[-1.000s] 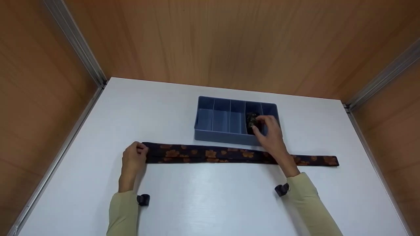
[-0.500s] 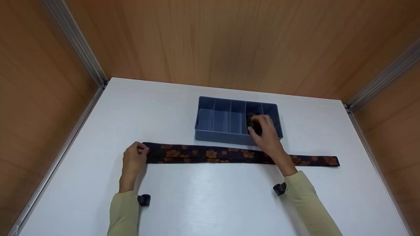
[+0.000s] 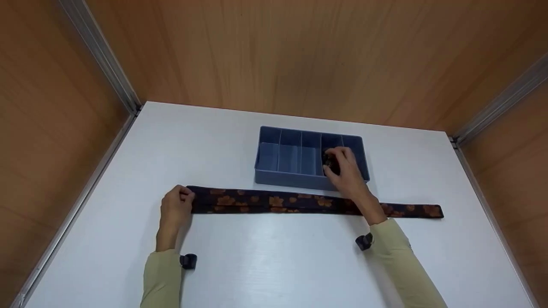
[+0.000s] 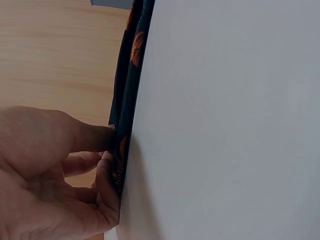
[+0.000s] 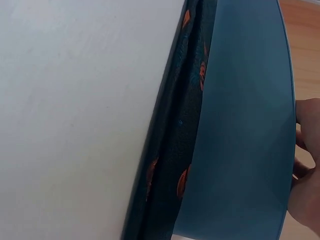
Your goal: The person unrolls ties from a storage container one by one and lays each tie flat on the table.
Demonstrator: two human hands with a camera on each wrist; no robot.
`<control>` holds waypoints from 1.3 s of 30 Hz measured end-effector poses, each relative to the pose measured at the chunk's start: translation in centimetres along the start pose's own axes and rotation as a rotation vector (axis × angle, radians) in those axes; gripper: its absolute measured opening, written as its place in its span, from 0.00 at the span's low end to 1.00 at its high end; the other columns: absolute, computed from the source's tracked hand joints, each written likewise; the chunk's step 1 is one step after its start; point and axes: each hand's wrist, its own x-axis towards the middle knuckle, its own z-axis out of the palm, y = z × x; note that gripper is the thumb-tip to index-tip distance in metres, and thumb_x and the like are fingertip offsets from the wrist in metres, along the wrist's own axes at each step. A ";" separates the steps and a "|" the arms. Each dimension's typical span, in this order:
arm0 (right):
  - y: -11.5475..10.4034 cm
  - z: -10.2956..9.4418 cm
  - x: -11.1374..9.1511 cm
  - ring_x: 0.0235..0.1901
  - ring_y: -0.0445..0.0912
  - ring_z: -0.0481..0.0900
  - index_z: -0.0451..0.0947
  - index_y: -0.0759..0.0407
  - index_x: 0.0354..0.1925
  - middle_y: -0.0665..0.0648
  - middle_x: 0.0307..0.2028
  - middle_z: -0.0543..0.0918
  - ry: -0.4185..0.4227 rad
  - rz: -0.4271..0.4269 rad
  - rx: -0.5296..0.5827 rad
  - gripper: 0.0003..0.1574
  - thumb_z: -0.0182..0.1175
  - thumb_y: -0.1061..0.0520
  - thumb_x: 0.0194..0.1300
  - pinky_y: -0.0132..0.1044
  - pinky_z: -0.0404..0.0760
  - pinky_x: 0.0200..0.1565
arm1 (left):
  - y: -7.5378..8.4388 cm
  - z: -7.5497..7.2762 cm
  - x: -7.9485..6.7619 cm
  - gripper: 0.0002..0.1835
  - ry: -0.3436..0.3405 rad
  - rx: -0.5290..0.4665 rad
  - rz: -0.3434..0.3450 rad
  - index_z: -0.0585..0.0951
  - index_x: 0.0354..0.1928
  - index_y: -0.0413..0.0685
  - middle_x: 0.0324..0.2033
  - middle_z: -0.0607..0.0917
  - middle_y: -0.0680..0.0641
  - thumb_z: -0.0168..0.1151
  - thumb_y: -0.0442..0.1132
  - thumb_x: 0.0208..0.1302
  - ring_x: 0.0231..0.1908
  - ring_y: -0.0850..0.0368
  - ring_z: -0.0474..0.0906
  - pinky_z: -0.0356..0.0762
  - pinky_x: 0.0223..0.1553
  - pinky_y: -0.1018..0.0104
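A dark navy necktie (image 3: 276, 202) with orange flowers lies stretched across the white table, its wider end at the left. My left hand (image 3: 175, 207) pinches that end between thumb and fingers; the left wrist view shows the thumb (image 4: 95, 138) against the cloth. Over the blue divided box (image 3: 295, 179), my right hand (image 3: 347, 175) reaches into the second compartment from the right. Its thumb and fingers curl about a dark patterned bundle (image 3: 329, 161), mostly hidden by the hand. In the right wrist view the box wall (image 5: 240, 130) hides the fingertips.
The box stands just behind the necktie, nearly touching it in the right wrist view. Wooden panels (image 3: 274, 55) close off the back and both sides of the table (image 3: 257, 256). A small black device (image 3: 188, 261) sits at each wrist.
My right hand has shifted slightly left over the compartment, and less of the dark bundle shows. The left hand and necktie stay put.
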 end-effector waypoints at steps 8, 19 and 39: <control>0.3 -0.7 0.8 0.65 0.57 0.64 0.74 0.61 0.63 0.64 0.65 0.66 -0.110 0.040 -0.018 0.25 0.65 0.59 0.71 0.54 0.69 0.63 | 0.3 0.2 0.2 0.05 0.006 -0.010 -0.004 0.79 0.42 0.32 0.36 0.84 0.36 0.59 0.30 0.73 0.40 0.43 0.82 0.75 0.39 0.60; 1.2 -1.4 1.8 0.67 0.61 0.61 0.73 0.65 0.62 0.67 0.66 0.66 -0.185 -0.015 -0.001 0.28 0.66 0.65 0.64 0.59 0.67 0.64 | 0.5 0.3 0.2 0.05 -0.001 -0.011 0.001 0.79 0.43 0.32 0.38 0.84 0.36 0.59 0.30 0.74 0.41 0.43 0.81 0.74 0.41 0.60; 1.7 -2.2 2.9 0.73 0.62 0.52 0.75 0.64 0.60 0.66 0.70 0.65 -0.308 0.001 -0.024 0.29 0.70 0.65 0.62 0.60 0.63 0.68 | 0.6 0.1 -0.2 0.05 0.007 -0.020 0.018 0.79 0.42 0.32 0.38 0.84 0.35 0.58 0.30 0.74 0.41 0.43 0.82 0.75 0.40 0.60</control>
